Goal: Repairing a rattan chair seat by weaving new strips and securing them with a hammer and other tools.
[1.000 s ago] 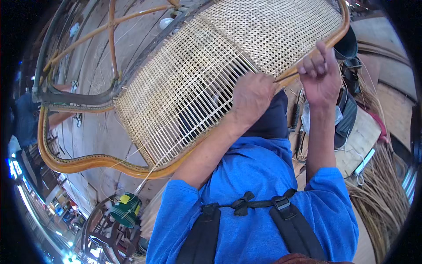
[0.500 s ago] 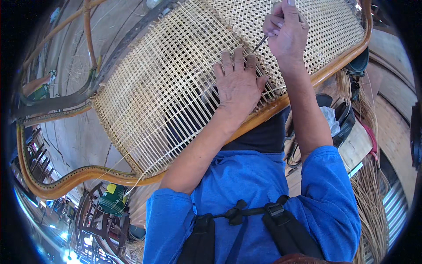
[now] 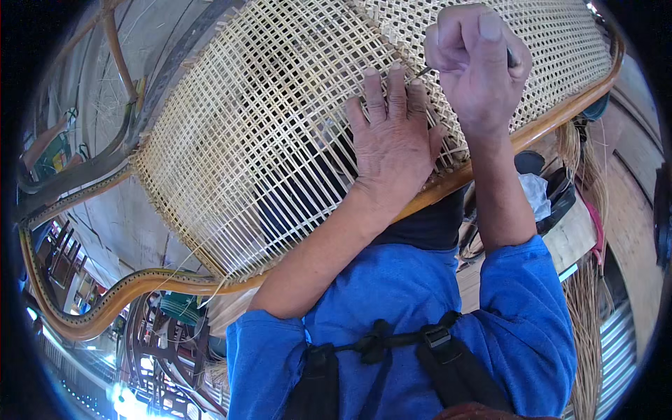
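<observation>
A cane seat panel [image 3: 238,119], woven from pale strips, lies across my lap inside a curved, varnished wooden frame [image 3: 133,288]. My left hand [image 3: 395,150] rests flat on the weave with its fingers stretched out, near the ridge dividing this panel from a denser one. Just right of those fingertips, my right hand [image 3: 483,77] is closed around an awl [image 3: 424,71]. Its thin metal tip points down-left at the ridge, while its dark handle is mostly hidden in my fist. Below my left hand, the strips run mostly one way with open gaps.
A tightly woven cane panel [image 3: 560,56] fills the right side of the frame. Loose cane bundles [image 3: 584,336] hang or lie at the lower right, by a clear plastic bag [image 3: 533,192]. Dark wooden chair frames [image 3: 164,343] stand lower left. Another person's arm [image 3: 45,143] shows far left.
My right fist looks larger and has shifted right and slightly down in the picture, still gripping the awl. My left hand stays flat by the ridge. The whole view has shifted a little.
</observation>
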Demonstrator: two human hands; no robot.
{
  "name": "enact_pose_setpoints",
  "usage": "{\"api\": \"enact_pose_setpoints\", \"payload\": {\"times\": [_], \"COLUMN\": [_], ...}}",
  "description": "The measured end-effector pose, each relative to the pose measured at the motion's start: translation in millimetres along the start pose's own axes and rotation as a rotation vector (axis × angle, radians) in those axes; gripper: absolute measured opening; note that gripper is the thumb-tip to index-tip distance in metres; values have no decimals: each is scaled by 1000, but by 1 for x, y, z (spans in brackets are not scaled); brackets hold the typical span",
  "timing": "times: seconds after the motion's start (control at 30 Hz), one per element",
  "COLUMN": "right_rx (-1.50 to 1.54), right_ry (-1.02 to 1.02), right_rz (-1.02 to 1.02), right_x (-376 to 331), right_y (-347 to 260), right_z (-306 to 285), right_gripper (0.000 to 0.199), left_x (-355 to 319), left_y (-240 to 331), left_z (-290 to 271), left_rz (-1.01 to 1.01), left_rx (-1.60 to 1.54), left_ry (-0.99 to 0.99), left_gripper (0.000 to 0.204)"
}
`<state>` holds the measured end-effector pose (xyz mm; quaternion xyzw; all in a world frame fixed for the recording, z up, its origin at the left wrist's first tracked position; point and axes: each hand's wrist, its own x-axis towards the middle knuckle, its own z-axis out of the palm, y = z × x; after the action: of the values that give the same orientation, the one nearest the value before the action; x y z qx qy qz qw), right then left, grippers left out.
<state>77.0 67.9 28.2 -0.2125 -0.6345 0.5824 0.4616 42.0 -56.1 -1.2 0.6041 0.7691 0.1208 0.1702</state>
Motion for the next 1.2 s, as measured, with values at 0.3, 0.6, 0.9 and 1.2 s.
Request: {"api": "enact_pose_setpoints", "payload": {"times": [0.3,0.6,0.9,1.2], "right_rx": [99,187,-14,-678], "right_ry": [179,71,-25,-481], "right_rz": [189,218,232,363], "right_x": [3,-20,-32,8], "right_y": [9,19,17,-55], "right_z": [-23,-38,-31,-21], "right_gripper": [46,31,36,41], "left_x": [5,4,1,-7], "left_y": [4,-1,0,-3], "left_z": [-1,0,4,5], "left_rz": [-8,-16,-16,-30], "left_rx": [-74,-97,-77,-79], "left_ry": [-9,-16,-111,94], "left_gripper": [54,55,64,57]}}
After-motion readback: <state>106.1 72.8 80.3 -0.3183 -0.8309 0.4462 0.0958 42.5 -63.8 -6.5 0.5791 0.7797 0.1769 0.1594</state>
